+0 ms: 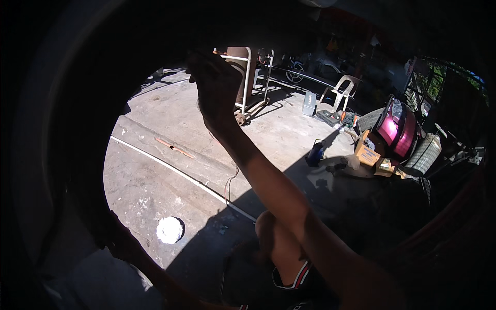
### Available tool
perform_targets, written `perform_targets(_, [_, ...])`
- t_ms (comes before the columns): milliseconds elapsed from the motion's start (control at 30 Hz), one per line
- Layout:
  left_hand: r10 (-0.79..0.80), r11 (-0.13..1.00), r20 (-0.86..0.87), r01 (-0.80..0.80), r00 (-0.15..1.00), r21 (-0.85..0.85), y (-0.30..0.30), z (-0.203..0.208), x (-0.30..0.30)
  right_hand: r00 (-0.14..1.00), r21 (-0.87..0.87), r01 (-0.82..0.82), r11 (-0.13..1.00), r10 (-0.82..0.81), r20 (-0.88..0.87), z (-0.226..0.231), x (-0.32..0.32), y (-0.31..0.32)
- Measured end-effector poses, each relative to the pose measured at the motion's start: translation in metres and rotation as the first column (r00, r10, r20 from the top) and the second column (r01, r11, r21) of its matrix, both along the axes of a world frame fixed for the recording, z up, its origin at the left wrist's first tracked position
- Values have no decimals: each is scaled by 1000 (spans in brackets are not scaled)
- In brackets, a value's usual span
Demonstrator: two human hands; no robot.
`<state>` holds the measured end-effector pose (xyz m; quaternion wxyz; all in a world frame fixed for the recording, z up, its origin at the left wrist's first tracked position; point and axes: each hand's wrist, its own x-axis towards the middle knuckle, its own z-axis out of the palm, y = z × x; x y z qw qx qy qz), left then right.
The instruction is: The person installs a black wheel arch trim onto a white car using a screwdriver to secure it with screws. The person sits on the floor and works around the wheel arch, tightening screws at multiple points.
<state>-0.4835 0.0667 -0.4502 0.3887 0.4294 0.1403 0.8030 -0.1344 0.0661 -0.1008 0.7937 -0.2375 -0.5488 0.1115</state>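
A large dark curved panel (pixel 77 155) fills the left and top of the view, with an arched edge bounding the sunlit floor; its kind is too dark to make out. My right hand (pixel 219 88) is raised to the arch's upper edge. Its fingers look curled there, and whatever they hold is lost in shadow. Low on the left, my left hand (pixel 118 240) lies against the panel's lower edge, its fingers hidden in the dark. Near it, a round bright white thing (pixel 170 230) sits on the concrete floor.
A rusty cylinder (pixel 245 77) stands in a white-framed cart (pixel 248 93). Farther right are a white plastic chair (pixel 345 92), a grey box (pixel 309 103), a shiny pink-purple panel (pixel 398 129), and cardboard boxes (pixel 367 154). A pale strip (pixel 170 168) and thin cable (pixel 228 188) cross the concrete.
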Motion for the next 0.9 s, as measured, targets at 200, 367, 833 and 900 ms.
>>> perform_targets(200, [534,834,-330,-549,778,54,-31,64,48,943,-88,332,939,-331,18,-16,121,-55])
perform_targets(367, [569,814,-354,-570,742,111,-11,51,60,895,1,433,901,-429,-124,22,252,-74])
perform_targets(833, [694,627,-450,-779,562,-6,-32,69,90,478,10,201,979,-107,872,-65,-40,-99])
perform_targets(900, [306,950,124,-294,944,-105,-36,67,88,452,-194,46,980,153,879,-93,-95,-97])
